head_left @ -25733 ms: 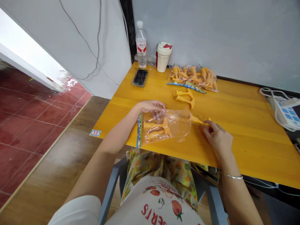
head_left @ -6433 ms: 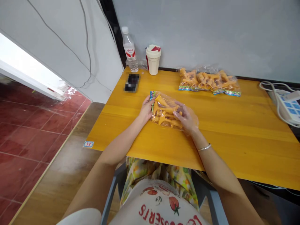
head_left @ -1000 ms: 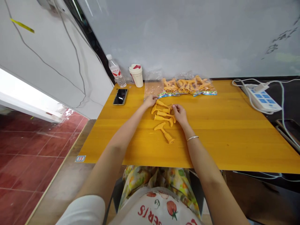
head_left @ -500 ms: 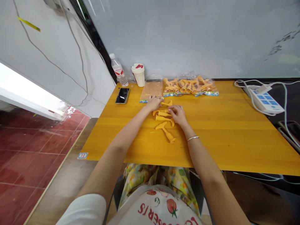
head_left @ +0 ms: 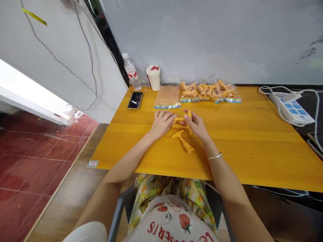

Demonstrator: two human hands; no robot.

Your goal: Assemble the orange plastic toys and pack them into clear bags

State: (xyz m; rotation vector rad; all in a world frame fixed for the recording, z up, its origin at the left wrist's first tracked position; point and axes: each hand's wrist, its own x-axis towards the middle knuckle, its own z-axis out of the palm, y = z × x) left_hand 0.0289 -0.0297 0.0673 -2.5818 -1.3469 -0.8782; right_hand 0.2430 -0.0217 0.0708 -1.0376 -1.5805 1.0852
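Several orange-yellow plastic T-shaped pieces lie on the wooden table in front of me. My right hand (head_left: 196, 125) has its thumb and fingers closed on an upright-looking orange piece (head_left: 189, 117). My left hand (head_left: 163, 123) rests over the left ends of the pieces, its fingers bent and partly hiding them; what it grips, if anything, is hidden. Between the hands another orange piece (head_left: 178, 126) lies crosswise. Nearer to me a separate T-shaped piece (head_left: 183, 142) lies slanted, touched by neither hand.
Along the back stand a water bottle (head_left: 132, 73) and a white cup (head_left: 153, 78), with a phone (head_left: 135, 100) before them. A flat clear bag (head_left: 168, 96) and filled bags of orange pieces (head_left: 210, 91) lie beside. A power strip (head_left: 292, 109) with cables is at right.
My left hand has moved toward me, off the flat bag's edge, and now covers the left ends of the pieces. My right hand now holds one piece turned lengthwise. The view has shifted slightly.
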